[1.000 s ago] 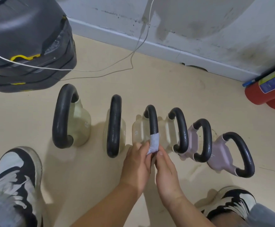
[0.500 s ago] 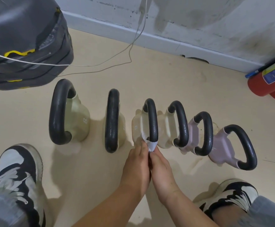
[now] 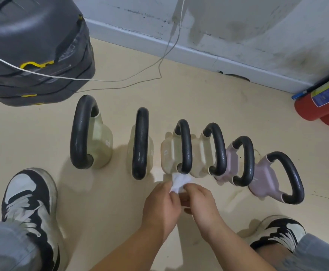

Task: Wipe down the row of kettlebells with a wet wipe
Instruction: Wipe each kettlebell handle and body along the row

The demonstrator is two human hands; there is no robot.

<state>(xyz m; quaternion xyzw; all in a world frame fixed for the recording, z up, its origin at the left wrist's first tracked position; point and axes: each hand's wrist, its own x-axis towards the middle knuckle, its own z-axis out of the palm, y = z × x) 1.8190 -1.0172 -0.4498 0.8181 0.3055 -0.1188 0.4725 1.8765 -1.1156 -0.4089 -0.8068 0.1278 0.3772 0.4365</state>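
both hands (image 3: 179,200) pinch the crumpled wet wipe (image 3: 178,182) just below 3rd kettlebell (image 3: 179,149); refold to a clean side b4 wiping on

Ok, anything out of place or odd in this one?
Only small things. The rightmost pink kettlebell sits turned, its handle angled out of line with the other five. A thin white cable trails loose across the floor behind them. The wall is stained and scuffed.
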